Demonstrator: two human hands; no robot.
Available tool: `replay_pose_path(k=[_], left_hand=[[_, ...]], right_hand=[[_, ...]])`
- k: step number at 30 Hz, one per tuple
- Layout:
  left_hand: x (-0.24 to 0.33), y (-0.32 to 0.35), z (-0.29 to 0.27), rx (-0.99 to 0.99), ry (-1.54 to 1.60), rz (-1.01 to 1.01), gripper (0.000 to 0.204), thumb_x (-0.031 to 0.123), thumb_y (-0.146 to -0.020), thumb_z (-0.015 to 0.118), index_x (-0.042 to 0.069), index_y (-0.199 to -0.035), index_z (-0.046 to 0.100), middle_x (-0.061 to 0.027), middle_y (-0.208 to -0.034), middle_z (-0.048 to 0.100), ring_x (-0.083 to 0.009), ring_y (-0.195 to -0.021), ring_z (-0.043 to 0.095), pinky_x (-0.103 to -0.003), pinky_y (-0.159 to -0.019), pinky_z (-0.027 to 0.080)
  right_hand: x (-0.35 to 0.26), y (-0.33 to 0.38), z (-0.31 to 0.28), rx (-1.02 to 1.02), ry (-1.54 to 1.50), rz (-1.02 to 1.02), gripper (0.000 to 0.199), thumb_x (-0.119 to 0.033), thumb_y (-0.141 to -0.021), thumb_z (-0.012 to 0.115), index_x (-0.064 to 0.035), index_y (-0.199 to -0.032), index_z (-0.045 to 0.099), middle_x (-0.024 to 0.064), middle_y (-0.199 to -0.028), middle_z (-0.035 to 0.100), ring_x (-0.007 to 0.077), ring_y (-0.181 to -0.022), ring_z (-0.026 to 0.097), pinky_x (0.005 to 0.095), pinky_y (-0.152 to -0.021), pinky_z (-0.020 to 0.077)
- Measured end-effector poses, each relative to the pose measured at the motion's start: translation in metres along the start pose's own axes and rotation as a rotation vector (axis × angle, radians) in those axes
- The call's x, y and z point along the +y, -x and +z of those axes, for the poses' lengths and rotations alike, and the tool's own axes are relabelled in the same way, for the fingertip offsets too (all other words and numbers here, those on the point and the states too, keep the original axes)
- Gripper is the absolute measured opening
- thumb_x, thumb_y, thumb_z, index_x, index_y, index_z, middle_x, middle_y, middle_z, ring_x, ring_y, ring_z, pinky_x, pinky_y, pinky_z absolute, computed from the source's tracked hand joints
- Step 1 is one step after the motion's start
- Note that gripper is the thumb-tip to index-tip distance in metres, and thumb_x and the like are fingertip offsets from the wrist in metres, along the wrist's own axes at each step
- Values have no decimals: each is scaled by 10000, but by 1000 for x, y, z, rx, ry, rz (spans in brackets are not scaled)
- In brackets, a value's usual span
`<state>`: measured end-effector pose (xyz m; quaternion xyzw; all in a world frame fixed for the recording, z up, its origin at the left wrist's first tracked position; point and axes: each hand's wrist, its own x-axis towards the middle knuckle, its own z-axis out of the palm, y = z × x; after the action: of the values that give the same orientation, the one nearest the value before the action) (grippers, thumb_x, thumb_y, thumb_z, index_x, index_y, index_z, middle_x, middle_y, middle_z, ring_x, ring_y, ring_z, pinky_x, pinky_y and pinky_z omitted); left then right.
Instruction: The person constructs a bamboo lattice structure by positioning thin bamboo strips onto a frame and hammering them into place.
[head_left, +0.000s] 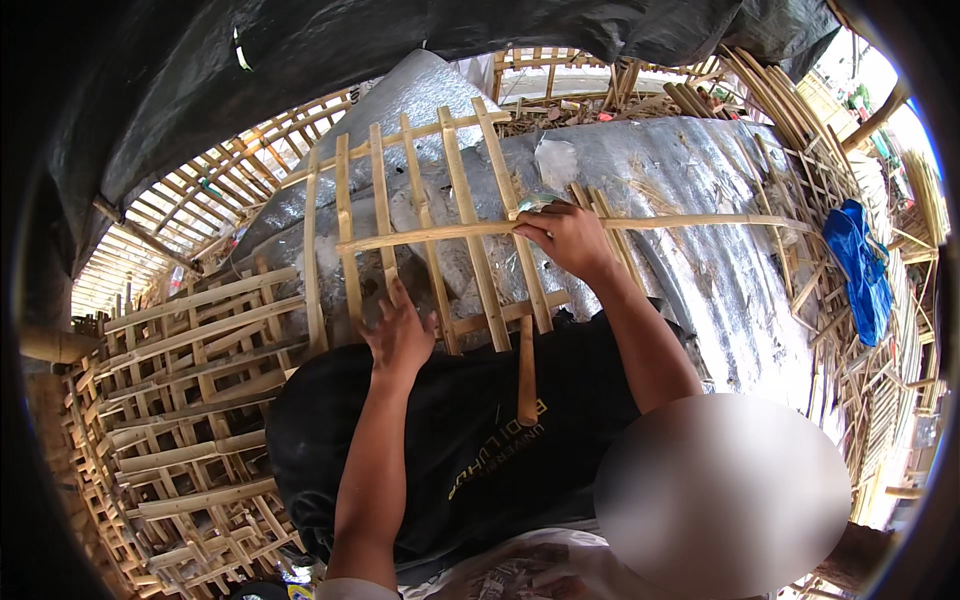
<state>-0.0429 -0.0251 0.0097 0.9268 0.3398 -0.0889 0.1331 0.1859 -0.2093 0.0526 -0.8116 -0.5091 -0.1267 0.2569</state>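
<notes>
A frame of pale bamboo slats (pixel 460 178) lies in front of me, its near ends over my lap. Across the slats runs a long bamboo strip (pixel 690 222), reaching far out to the right. My right hand (pixel 575 240) is closed around this strip by the rightmost slat. Beside its fingers is a small clear-greenish thing (pixel 540 202) that I cannot make out. My left hand (pixel 400 332) has its fingers spread, the index fingertip at the lower end of one slat. A wooden handle-like stick (pixel 527 378) rests on the dark cloth over my lap, its upper end under the frame.
Stacked bamboo lattices (pixel 200 400) stand at the left. A silvery sheet (pixel 660 170) covers the ground ahead and right. A blue plastic bag (pixel 858 275) hangs among bamboo strips at the right. Black sheeting (pixel 280 80) hangs overhead.
</notes>
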Motion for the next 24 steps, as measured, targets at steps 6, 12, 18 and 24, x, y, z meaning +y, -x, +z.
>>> replay_pose_path(k=[6,12,18,24], left_hand=[[-3,-1,4,10,-25,7,823,437,-922,578,38,-1522,181,-273,-1421,417,-403,-1213,548,-680,-1057,275],[-1,0,1,-8,-17,9,823,442,-926,572,33,-1521,178,-273,-1436,405,-406,-1225,540,-686,-1052,276],[-4,-2,7,54,-16,27,831,434,-914,592,17,-1512,193,-248,-1377,455,-387,-1174,576,-699,-1038,280],[-3,-1,2,60,-23,25,832,424,-903,609,14,-1505,207,-228,-1347,475,-367,-1139,598,-707,-1035,273]], right_hand=[[-4,0,0,-15,-11,-10,220,-359,-879,653,-165,-946,731,88,-793,684,299,-742,659,411,-647,527],[-1,1,3,-68,-18,27,220,-355,-900,631,-165,-943,733,102,-788,689,315,-741,663,418,-642,529],[2,1,5,-147,-62,75,228,-364,-901,633,-159,-923,733,118,-790,688,342,-737,659,429,-649,533],[4,2,8,-242,-47,118,237,-374,-899,637,-159,-924,734,128,-811,690,354,-759,659,448,-665,529]])
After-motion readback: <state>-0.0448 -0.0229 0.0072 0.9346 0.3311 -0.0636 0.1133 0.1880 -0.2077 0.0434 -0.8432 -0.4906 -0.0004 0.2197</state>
